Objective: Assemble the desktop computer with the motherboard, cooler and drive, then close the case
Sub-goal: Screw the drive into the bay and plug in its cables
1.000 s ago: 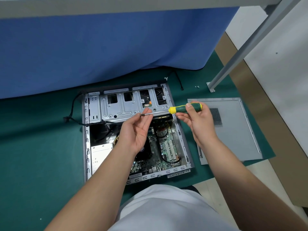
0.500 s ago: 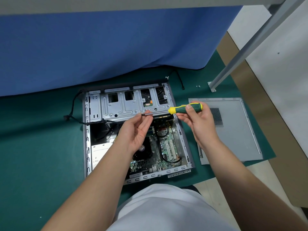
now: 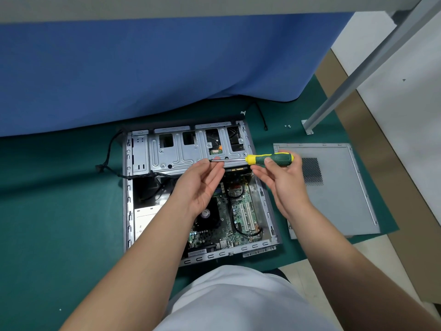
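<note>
An open grey computer case (image 3: 127, 211) lies flat on a green mat. Inside it sit the motherboard (image 3: 241, 211), a black cooler (image 3: 207, 219) and, at the far end, a metal drive cage (image 3: 176, 151). My right hand (image 3: 284, 180) grips the green and yellow handle of a screwdriver (image 3: 269, 159), held level above the case. My left hand (image 3: 202, 185), palm up, pinches the tip of the screwdriver shaft between its fingertips. Whether a screw sits at the tip is hidden. The grey side panel (image 3: 334, 199) lies flat to the right of the case.
A blue cloth (image 3: 155, 68) hangs behind the case. A slanted metal table leg (image 3: 358, 75) stands at the right, with small screws (image 3: 287, 126) near its foot. Black cables (image 3: 107, 161) trail from the case's left side. The green mat (image 3: 59, 211) ends right of the panel.
Both hands have stayed over the case, the left fingertips shifting slightly on the screwdriver tip. The screwdriver stays level.
</note>
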{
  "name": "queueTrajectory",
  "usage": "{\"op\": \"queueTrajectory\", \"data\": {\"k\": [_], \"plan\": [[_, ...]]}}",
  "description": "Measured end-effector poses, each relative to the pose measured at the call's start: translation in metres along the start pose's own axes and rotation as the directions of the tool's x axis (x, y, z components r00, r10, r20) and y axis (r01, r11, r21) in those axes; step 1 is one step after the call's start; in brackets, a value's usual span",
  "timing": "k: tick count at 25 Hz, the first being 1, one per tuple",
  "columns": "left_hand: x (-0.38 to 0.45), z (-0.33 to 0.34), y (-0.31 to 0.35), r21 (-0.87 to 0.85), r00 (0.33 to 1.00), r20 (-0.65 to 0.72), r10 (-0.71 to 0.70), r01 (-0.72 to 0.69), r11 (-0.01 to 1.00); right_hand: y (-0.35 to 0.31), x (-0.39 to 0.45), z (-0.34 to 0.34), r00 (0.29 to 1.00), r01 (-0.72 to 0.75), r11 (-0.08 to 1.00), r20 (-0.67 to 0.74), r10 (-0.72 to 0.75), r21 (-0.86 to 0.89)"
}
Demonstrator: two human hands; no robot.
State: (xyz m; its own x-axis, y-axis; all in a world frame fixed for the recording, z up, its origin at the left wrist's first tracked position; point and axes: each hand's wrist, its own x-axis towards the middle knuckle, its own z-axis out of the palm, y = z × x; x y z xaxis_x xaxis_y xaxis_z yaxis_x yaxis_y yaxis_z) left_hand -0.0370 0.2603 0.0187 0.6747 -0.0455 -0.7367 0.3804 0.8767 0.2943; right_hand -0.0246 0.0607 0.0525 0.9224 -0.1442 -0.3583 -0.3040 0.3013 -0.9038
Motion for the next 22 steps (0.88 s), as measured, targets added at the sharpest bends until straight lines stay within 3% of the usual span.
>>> {"op": "queueTrajectory", "data": {"k": [4,6,7,8,10,13,15,18,22], "plan": [[0.001,0.0,0.0,0.128,0.999,0.031,0.031,-0.035,0.991,-0.002,0.009,0.002,0.998,-0.007,0.998,-0.067,0.01,0.057],[0.002,-0.001,0.005,0.33,0.993,0.01,0.12,-0.117,0.937,-0.011,0.02,0.005,0.994,0.067,0.998,-0.082,-0.066,0.003],[0.003,-0.002,0.008,0.511,0.975,0.011,0.223,-0.197,0.836,-0.016,0.027,0.007,0.99,0.113,0.992,-0.08,-0.118,-0.056],[0.004,-0.003,0.013,0.694,0.937,0.057,0.344,-0.285,0.661,-0.021,0.033,0.01,0.983,0.161,0.978,-0.064,-0.17,-0.129],[0.008,-0.006,0.027,0.881,0.826,0.268,0.495,-0.418,0.221,-0.033,0.046,0.016,0.965,0.254,0.926,0.006,-0.263,-0.28],[0.026,-0.013,0.054,0.86,0.735,0.506,0.452,-0.385,-0.336,-0.047,0.063,0.027,0.927,0.371,0.798,0.134,-0.351,-0.476],[0.039,-0.02,0.072,0.768,0.788,0.495,0.365,-0.201,-0.608,-0.053,0.072,0.037,0.901,0.43,0.696,0.232,-0.365,-0.575],[0.051,-0.031,0.084,0.627,0.874,0.396,0.281,-0.034,-0.778,-0.056,0.08,0.051,0.875,0.481,0.558,0.329,-0.356,-0.676],[0.06,-0.034,0.088,0.587,0.932,0.288,0.22,0.009,-0.809,-0.056,0.086,0.066,0.853,0.521,0.486,0.422,-0.306,-0.701]]}}
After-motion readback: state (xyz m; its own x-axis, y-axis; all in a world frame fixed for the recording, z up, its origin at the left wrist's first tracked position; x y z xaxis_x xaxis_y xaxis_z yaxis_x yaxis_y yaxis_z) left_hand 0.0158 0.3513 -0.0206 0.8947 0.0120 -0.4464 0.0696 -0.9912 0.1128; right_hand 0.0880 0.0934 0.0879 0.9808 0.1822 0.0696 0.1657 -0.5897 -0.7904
